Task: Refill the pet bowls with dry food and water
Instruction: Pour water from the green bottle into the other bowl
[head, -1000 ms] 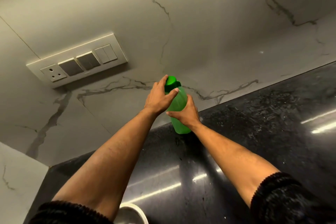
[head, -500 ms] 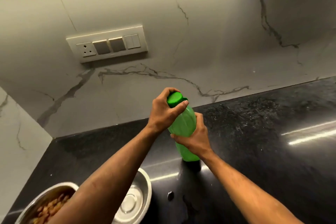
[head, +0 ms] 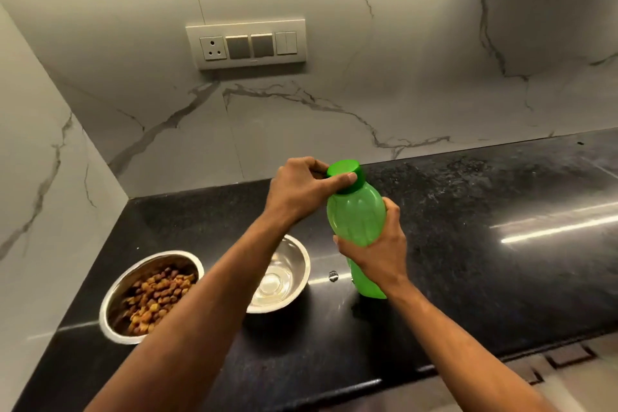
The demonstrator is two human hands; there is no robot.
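Two hands busy: right hand wraps green bottle, left hand pinches cap. Hard twist could tip bottle, spill water.

Bottle: translucent light green; cap darker, solid green. Counter: glossy black stone, finely speckled grey, white light streaks reflected. Wall: off-white marble with dark grey veins. Switch plate: cream, two grey-brown panels, one white socket. Bowls: silver steel; left bowl holding brown and tan kibble; right bowl shiny inside.
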